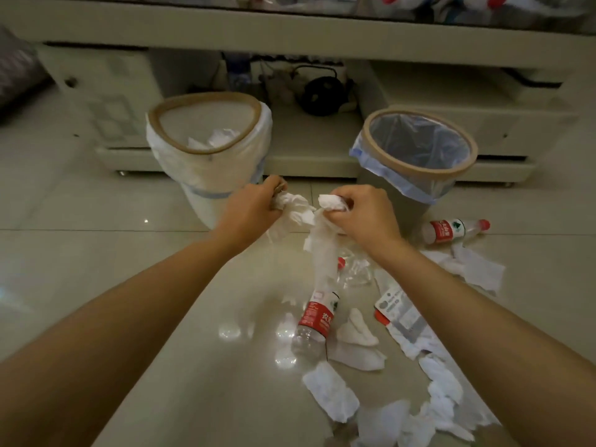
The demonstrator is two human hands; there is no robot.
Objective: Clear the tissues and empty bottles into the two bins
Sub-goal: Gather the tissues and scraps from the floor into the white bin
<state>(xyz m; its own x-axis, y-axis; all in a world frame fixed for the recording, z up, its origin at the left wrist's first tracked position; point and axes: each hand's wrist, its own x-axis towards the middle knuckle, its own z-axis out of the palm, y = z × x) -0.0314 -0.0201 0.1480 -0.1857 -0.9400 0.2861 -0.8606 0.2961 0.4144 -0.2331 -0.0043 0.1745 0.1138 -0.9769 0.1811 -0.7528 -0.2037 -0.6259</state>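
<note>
My left hand (pixel 250 209) and my right hand (pixel 364 214) are both shut on a bunch of white tissues (pixel 317 240) that hangs between them above the floor, in front of the two bins. The left bin (pixel 206 153) has a white liner and holds crumpled tissues. The right bin (pixel 419 146) has a clear bluish liner. One empty bottle with a red label (pixel 314 321) lies on the floor below my hands. Another bottle (pixel 454 232) lies beside the right bin. Several loose tissues (pixel 332 395) are scattered at lower right.
A low cream cabinet (pixel 290 30) runs behind the bins, with a dark round object (pixel 322 95) and cables in its open middle. A flat plastic package (pixel 403 314) and a crushed clear bottle (pixel 354 269) lie among the tissues on the glossy tiled floor.
</note>
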